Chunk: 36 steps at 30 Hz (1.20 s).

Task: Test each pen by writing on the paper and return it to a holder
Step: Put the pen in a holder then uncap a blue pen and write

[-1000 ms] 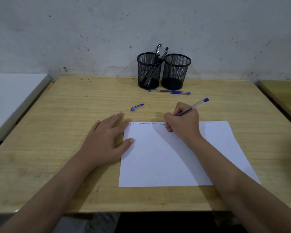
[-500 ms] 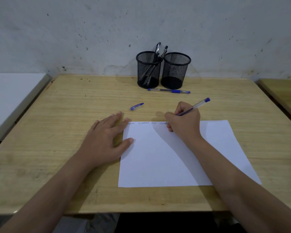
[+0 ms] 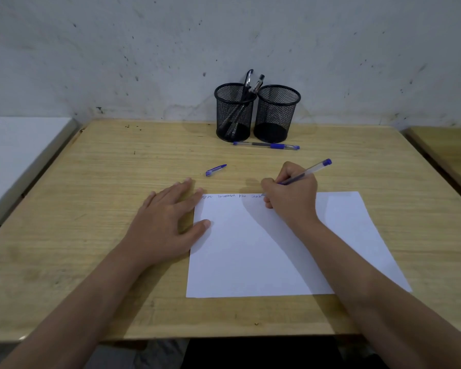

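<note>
Right hand (image 3: 290, 198) grips pen (image 3: 305, 172) on paper (image 3: 250, 251); its cap (image 3: 215, 170) lies beyond flat, steadying left hand (image 3: 168, 222).

At centre frame we see a white sheet of paper (image 3: 277, 249) on a wooden table (image 3: 91, 195), a line of handwriting along its top edge. The right hand (image 3: 290, 194) grips a blue-capped pen (image 3: 308, 171), its tip at the end of that line. The left hand (image 3: 165, 222) lies flat, fingers spread, its thumb and forefinger on the sheet's left edge. Above the paper lie a loose blue cap (image 3: 215, 170) and a second blue pen (image 3: 266, 145). Touching at upper centre, against the wall, stand two black mesh holders: the left holder (image 3: 233, 113) contains pens, the right holder (image 3: 277, 114) shows none.
</note>
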Available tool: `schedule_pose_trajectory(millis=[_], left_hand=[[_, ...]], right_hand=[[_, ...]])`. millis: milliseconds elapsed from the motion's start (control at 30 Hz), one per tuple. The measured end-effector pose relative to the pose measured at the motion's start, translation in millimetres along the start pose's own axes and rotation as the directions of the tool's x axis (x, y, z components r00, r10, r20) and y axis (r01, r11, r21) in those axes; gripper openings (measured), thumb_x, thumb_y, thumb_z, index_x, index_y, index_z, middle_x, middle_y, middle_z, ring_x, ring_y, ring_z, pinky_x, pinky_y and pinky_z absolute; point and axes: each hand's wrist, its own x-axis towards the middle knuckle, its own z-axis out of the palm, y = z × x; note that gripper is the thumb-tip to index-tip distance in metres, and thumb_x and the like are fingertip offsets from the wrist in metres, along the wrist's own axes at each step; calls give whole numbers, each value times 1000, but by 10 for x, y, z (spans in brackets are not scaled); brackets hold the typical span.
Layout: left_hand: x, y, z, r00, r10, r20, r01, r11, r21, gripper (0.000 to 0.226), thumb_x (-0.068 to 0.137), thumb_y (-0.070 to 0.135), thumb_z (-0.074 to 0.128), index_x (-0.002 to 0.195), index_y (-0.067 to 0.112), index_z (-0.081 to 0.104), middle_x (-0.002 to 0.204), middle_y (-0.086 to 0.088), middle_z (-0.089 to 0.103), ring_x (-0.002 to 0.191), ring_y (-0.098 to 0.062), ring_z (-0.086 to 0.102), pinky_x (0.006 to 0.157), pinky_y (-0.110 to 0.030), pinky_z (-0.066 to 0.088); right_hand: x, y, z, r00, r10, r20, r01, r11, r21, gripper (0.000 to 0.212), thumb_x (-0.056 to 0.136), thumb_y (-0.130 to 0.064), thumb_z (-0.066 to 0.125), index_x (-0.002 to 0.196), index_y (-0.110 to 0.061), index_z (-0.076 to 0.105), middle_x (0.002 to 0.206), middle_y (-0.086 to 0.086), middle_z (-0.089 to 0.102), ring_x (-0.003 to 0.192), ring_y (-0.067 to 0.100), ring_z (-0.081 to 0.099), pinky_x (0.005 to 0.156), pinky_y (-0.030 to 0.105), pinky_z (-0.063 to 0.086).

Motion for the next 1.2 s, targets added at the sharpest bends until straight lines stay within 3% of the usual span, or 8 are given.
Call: schedule_pose_trajectory(millis=[333,467,667,800,867,933,1067,1200], left_hand=[[3,12,-17,1000,-3,13,3,1000,11,78,68,73,26,139,41,31,154,14,17,142,-9,15,115,-45,11],[18,1,-11,1000,2,-6,-2,1000,-18,76,68,72,32,136,40,37,153,13,22,140,-10,20,115,-47,15],[241,78,-98,997,-29,-77,20,993,-115,69,63,69,46,116,28,60,128,4,53,118,-16,47,99,-38,39],[546,231,-68,978,-69,-196,29,979,-202,48,75,46,58,113,17,61,115,-1,60,106,-20,55,90,-39,46],[708,279,-45,976,-114,-183,75,975,-208,39,82,30,63,118,17,59,117,-2,59,107,-21,56,90,-41,47],[852,280,-21,979,-154,-137,130,977,-172,36,83,27,63,118,17,60,113,-3,60,102,-21,57,87,-39,48],[982,273,-16,972,-199,-122,179,971,-157,15,79,26,66,92,20,72,96,-1,65,87,-19,61,76,-36,52],[908,427,-116,963,-238,-128,158,881,-446,7,77,15,72,83,18,71,79,5,67,66,-8,58,63,-21,46]], right_hand=[[7,3,2,1000,6,-14,-6,1000,-7,42,72,12,57,53,-14,31,46,4,32,39,22,43,41,26,41],[11,1,-25,997,10,-79,-7,999,38,30,72,8,58,56,-8,37,51,12,40,44,25,49,41,30,45],[34,-26,-31,997,26,-71,-18,993,119,27,81,-11,71,71,3,50,58,13,61,56,20,67,64,45,57],[53,-29,-46,998,21,-61,-13,992,129,14,80,-8,71,73,-4,59,76,23,68,75,29,71,76,52,58],[48,-52,-87,1000,-8,-18,10,991,134,17,74,-11,78,74,-13,61,77,28,63,73,34,68,65,45,60],[27,-99,-128,1000,-25,16,22,985,171,22,70,-10,82,73,-14,61,73,23,62,63,23,65,51,29,54],[2,-216,-158,998,-56,-11,57,975,216,12,73,-12,79,72,-13,68,65,8,68,58,13,63,48,25,53],[-15,-300,-143,997,-72,-29,77,972,222,11,88,-16,65,77,-16,68,60,3,62,48,5,56,43,22,50]])
